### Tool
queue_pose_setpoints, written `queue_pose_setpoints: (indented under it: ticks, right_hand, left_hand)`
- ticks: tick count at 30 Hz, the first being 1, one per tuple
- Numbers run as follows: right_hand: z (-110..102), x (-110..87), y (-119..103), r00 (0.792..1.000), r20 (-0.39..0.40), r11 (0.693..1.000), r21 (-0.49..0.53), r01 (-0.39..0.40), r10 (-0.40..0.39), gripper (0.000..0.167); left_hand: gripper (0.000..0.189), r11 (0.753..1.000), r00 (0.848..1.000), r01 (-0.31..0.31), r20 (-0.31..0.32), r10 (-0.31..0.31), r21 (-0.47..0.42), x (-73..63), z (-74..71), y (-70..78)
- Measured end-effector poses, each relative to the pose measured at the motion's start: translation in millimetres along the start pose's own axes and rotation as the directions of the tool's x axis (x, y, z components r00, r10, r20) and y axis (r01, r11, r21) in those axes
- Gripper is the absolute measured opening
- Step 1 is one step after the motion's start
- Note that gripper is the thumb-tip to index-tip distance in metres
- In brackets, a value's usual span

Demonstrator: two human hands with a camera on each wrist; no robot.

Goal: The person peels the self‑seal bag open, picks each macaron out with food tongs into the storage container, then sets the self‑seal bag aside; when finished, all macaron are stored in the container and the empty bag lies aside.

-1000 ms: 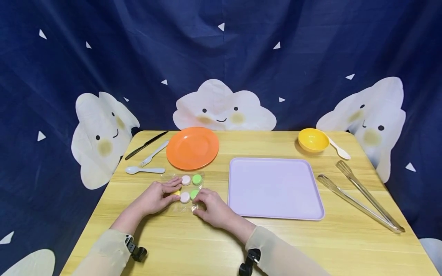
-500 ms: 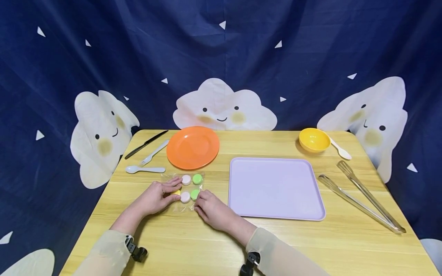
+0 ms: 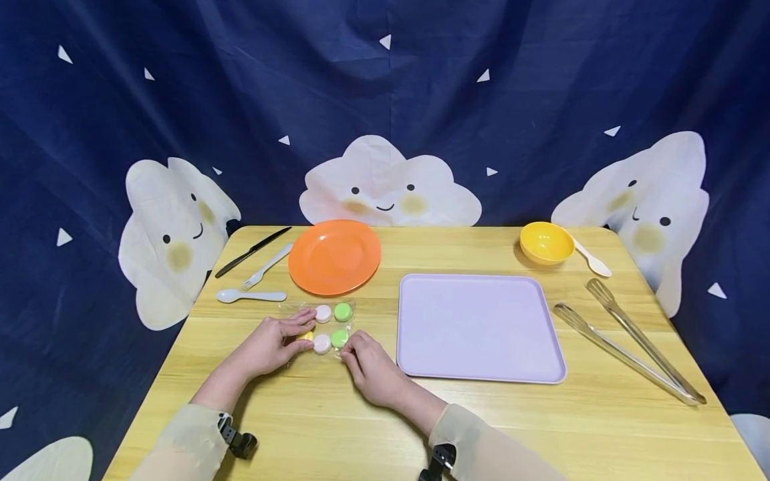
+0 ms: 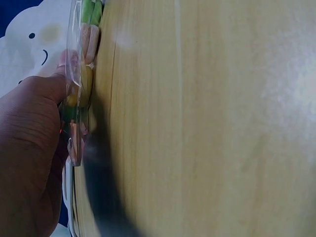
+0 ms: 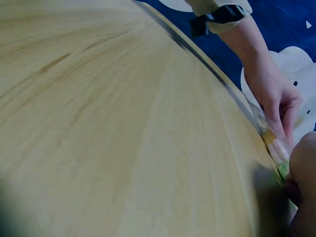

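Beige sleeves (image 3: 186, 434) reached over the desk (image 3: 361, 434), one just short of the tray (image 3: 481, 327), the other to its left. Left of the tray, the right hand (image 3: 373, 367) had just edged towards it, its grip drawn together in what looked like a pinch on the tray-side edge of the clear packet (image 3: 333, 327), whose near flap now showed less. The left hand (image 3: 273, 344), farther from the tray, had not shifted, thumb and fingers clasping the packet about a yellow piece (image 3: 308, 336). I judged that one hand braced while the other worked the edge; the pale pieces (image 3: 322, 343) and green pieces (image 3: 343, 312) seemed wrapped as yet. Steel tongs (image 3: 642, 342) lay right of the tray; beyond it, leftward, an orange plate (image 3: 334, 257); farthest, behind its right corner, a yellow bowl (image 3: 547, 244).
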State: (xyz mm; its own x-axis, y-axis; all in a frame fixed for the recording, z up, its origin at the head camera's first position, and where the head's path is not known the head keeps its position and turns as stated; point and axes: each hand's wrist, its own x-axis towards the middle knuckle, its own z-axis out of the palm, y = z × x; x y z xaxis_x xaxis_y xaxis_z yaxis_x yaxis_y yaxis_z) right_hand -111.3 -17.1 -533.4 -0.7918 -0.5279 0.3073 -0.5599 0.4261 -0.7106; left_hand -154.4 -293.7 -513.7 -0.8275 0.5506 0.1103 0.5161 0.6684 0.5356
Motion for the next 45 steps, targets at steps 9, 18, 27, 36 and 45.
queue_pose_setpoints:
  ticks: [9, 18, 27, 36, 45]
  right_hand:
    - [4, -1.7, -1, 0.988, -0.124, 0.996, 0.020, -0.091, 0.092, 0.006]
    - [-2, -1.9, -5, 0.980, -0.123, 0.982, 0.130, -0.139, 0.155, 0.005]
    - [-7, 10.9, -7, 0.991, -0.095, 0.994, -0.043, -0.097, 0.093, 0.018]
    - [-11, 13.3, -4, 0.966, -0.119, 0.964, 0.162, -0.211, 0.231, 0.010]
    - [-17, 8.3, -4, 0.924, -0.195, 0.925, 0.266, -0.272, 0.328, 0.008]
  left_hand:
    - [0.049, 1.000, 1.000, 0.005, 0.001, -0.005, -0.003, 0.8, 3.4, 0.1]
    - [0.049, 1.000, 1.000, 0.029, 0.010, -0.029, 0.004, -1.5, 1.1, -0.2]
    - [0.048, 1.000, 1.000, 0.003, 0.001, -0.003, 0.006, -0.7, 0.9, -2.1]
    - [0.049, 1.000, 1.000, 0.008, -0.006, -0.008, -0.012, -3.5, 3.3, -1.7]
    - [0.050, 1.000, 1.000, -0.005, -0.008, 0.005, -0.008, -2.5, 3.9, -1.8]
